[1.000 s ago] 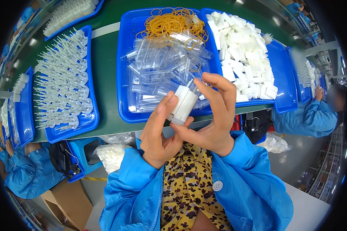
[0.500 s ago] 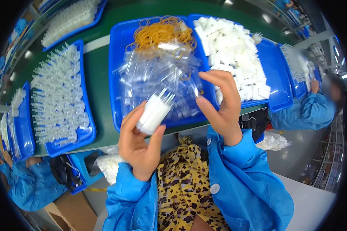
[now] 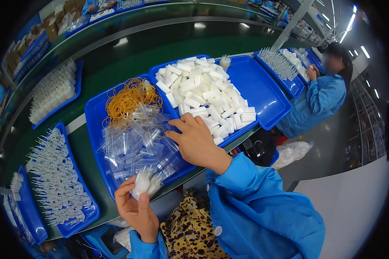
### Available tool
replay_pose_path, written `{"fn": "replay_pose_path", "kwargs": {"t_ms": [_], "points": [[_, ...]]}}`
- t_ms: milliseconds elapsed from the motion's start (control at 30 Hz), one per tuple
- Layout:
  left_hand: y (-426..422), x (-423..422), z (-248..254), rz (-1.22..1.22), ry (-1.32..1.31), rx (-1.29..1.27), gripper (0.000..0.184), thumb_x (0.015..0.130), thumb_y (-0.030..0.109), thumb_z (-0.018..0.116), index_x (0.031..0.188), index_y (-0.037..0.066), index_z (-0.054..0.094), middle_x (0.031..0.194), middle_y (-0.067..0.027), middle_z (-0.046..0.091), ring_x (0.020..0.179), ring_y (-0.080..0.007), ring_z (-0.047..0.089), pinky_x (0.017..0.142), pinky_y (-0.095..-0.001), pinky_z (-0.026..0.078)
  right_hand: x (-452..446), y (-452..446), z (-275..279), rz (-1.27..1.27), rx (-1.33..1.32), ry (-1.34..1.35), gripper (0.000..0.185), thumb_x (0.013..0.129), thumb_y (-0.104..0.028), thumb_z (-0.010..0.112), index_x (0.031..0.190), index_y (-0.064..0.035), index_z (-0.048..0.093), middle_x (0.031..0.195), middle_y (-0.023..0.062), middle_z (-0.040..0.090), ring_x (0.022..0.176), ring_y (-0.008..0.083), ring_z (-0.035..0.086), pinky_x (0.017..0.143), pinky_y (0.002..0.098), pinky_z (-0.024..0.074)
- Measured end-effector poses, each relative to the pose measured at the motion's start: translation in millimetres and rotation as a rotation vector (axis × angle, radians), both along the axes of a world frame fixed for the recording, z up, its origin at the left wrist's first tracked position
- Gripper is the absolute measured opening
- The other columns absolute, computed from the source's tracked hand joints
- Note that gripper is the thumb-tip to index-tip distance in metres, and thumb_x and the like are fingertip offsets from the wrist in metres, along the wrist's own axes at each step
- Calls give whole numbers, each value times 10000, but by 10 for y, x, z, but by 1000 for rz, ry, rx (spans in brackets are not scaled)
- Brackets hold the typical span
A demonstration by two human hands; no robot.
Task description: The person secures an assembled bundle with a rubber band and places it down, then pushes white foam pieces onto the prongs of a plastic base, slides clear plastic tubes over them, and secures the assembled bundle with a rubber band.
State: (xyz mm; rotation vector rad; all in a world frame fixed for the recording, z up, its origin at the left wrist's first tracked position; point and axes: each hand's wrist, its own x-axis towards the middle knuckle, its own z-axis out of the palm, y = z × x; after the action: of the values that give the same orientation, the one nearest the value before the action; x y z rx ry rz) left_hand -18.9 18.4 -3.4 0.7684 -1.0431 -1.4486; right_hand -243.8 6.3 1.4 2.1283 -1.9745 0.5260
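Note:
My left hand point(image 3: 136, 211) is closed around a white piece with thin clear prongs point(image 3: 142, 182), near the front edge of the tray in front of me. Beside it, at the same fingertips, is a greyish translucent part whose kind I cannot make out. My right hand point(image 3: 199, 140) is above the right side of that tray, palm down, its fingertips a little apart. Under and beside those fingertips lie clear plastic sleeves point(image 3: 129, 144). Orange rubber bands point(image 3: 127, 101) are heaped at the back of the same blue tray point(image 3: 93, 129).
White blocks point(image 3: 194, 88) fill a blue tray to the right, beside another blue tray point(image 3: 263, 90). Pronged white parts point(image 3: 58, 181) fill a tray at left, with more point(image 3: 54, 90) behind it. A co-worker in blue point(image 3: 320, 95) sits at right.
The view has swung to the right. My right hand has turned palm down over the clear sleeves. My left hand still holds the white pronged piece.

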Motion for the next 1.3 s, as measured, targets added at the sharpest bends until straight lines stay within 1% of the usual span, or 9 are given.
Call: {"fn": "replay_pose_path", "kwargs": {"t_ms": [133, 200, 333, 500, 600, 833, 967, 1067, 1300], "points": [[3, -24, -10, -13, 22, -43, 340, 800, 74, 720, 1058, 26, 504, 1182, -146, 523, 1082, -231, 557, 949, -368, 465, -14, -28, 16, -9, 33, -69, 322, 672, -63, 684, 991, -100, 662, 1110, 46, 601, 996, 246, 508, 807, 366, 407], [12, -17, -8, -23, 22, -52, 356, 788, 71, 734, 1057, 29, 505, 1188, -145, 519, 1082, -228, 556, 951, -367, 464, -19, -73, -29, 1, -60, -105, 254, 691, -46, 636, 939, -93, 662, 924, 55, 600, 884, 246, 514, 757, 369, 417], [0, -4, -13, -21, -6, -117, 390, 763, 57, 762, 1062, 34, 512, 1196, -139, 509, 1082, -226, 556, 938, -362, 476, -54, -42, -27, -24, -122, -207, 256, 734, -51, 680, 986, -75, 642, 961, 69, 644, 824, 224, 581, 705, 336, 472], [-23, 10, -35, 4, -81, -171, 373, 761, 13, 752, 1052, 25, 520, 1203, -140, 505, 1082, -224, 555, 927, -355, 486, -100, 107, 116, 100, -24, -1802, 199, 948, -90, 497, 1094, 3, 594, 1030, 128, 660, 808, 130, 612, 741, 256, 503], [-13, -34, -22, -44, -34, -207, 372, 752, -34, 744, 1046, 5, 521, 1217, -145, 488, 1087, -224, 553, 919, -351, 496, -140, 169, 103, 262, 36, -2084, 229, 949, -82, 485, 1140, 20, 560, 1091, 164, 639, 876, 145, 610, 785, 248, 496], [-16, -52, -25, 26, -154, -325, 381, 749, -20, 761, 1048, -1, 526, 1200, -153, 483, 1084, -232, 554, 882, -346, 525, -29, 215, 172, 373, 106, -2225, 229, 950, -102, 470, 1101, 46, 559, 1030, 130, 630, 790, 103, 526, 712, 224, 436], [-22, -47, -9, 58, -240, -387, 367, 728, -50, 766, 1023, -6, 552, 1195, -163, 484, 1062, -239, 568, 860, -347, 542, 123, 329, 282, 338, 104, -1958, 246, 920, -92, 471, 1099, 43, 573, 963, 78, 610, 723, 76, 481, 644, 210, 394], [-31, -80, -23, 89, -290, -443, 380, 713, -50, 778, 1024, 1, 565, 1191, -177, 493, 1060, -258, 575, 844, -342, 553, 325, 477, 448, 266, 320, -1540, 356, 910, -39, 470, 1254, 17, 545, 924, 45, 590, 677, 56, 471, 594, 208, 377], [-42, -60, -45, 96, -360, -484, 357, 719, -4, 788, 1041, -7, 633, 1178, -177, 514, 1056, -274, 580, 868, -371, 530, 393, 500, 461, 423, 346, -1472, 373, 889, -6, 468, 1242, 9, 587, 903, 57, 559, 694, 55, 483, 606, 197, 382]]}}
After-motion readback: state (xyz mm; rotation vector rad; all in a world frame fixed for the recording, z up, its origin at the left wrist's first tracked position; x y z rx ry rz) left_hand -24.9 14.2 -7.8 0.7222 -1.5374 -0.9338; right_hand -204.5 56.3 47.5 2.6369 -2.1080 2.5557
